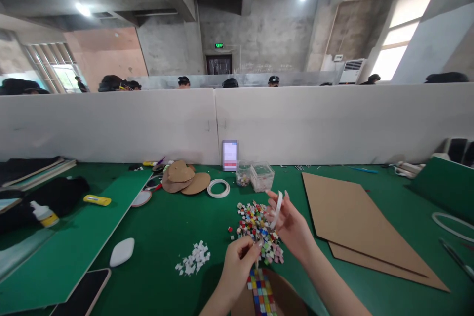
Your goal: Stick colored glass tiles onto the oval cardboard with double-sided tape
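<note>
Nearest to us, at the bottom edge, lies a brown curved piece, which carries a strip of coloured square tiles. Under everything stretches the green table, and behind it stands a long white partition. At the left we see a flat green board; at the right, two brown cardboard sheets overlap each other. Our right hand is raised beside the tile heap and holds a narrow white band between the thumb and the fingers. Our left hand is bent just over the upper end of the strip, its thumb and forefinger brought close together; whether they grasp something, we cannot tell. Farther back, some brown discs lie partly one upon another, and near them is a clear box. Between this box and the strip spreads the heap of small loose tiles, of many colours, partly hidden by our hands. Smallest of all, to the left of our left hand, white chips are gathered in a loose pile on the table.
</note>
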A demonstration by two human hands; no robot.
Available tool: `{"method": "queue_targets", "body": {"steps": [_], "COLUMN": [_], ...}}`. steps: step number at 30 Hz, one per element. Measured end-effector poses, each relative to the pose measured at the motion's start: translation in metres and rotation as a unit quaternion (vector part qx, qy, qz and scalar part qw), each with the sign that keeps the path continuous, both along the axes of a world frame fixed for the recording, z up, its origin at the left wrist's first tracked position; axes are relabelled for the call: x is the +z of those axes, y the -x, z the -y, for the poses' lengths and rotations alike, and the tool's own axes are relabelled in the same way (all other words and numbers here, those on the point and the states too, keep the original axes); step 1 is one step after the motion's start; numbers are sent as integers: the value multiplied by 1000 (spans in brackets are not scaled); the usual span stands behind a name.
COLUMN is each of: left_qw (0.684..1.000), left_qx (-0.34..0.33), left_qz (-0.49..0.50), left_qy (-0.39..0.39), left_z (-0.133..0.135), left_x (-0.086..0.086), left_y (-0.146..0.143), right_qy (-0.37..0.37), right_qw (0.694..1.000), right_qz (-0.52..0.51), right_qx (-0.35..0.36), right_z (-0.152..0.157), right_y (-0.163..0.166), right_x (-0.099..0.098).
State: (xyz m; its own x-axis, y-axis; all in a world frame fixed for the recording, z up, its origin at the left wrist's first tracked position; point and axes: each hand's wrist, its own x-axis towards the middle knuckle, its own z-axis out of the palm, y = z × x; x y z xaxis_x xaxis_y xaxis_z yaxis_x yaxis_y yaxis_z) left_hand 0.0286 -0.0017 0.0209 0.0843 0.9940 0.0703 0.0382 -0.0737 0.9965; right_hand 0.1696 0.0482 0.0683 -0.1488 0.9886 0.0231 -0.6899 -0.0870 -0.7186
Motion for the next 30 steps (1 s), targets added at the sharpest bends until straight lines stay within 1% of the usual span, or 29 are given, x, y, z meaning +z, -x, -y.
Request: {"method": "queue_targets", "body": {"steps": [2,4,6,8,9,13,17,20,22,26,30], "left_qw": [1000,1000,999,999,998,998,996,991,991,996,997], "left_qx": [13,30,44,53,56,59,43,9,-6,-34,-60], "left_qz": [1,4,-1,-6,-4,-5,-64,-115,-124,-87,-42], "left_qy": [-2,-2,-3,-9,-12,-23,-45,-62,-57,-9,20], "left_z": [-1,-2,-2,-2,-2,-2,0,1,1,0,-1], "left_x": [0,0,0,1,1,3,4,7,7,4,3], "left_y": [2,4,5,7,7,7,9,10,9,6,6], "right_qy": [-33,-67,-92,-112,-119,-160,-211,-236,-233,-209,-168], "right_qw": [997,982,953,922,911,869,839,830,828,835,859], "right_qz": [61,163,280,363,387,440,473,472,470,454,417], "right_qx": [30,64,75,73,82,158,166,182,197,228,243], "right_z": [2,3,6,9,12,22,24,22,21,21,22], "right_y": [4,9,12,14,15,17,16,13,12,11,11], "right_x": [-6,-10,-12,-11,-10,-6,-4,-2,0,3,2]}}
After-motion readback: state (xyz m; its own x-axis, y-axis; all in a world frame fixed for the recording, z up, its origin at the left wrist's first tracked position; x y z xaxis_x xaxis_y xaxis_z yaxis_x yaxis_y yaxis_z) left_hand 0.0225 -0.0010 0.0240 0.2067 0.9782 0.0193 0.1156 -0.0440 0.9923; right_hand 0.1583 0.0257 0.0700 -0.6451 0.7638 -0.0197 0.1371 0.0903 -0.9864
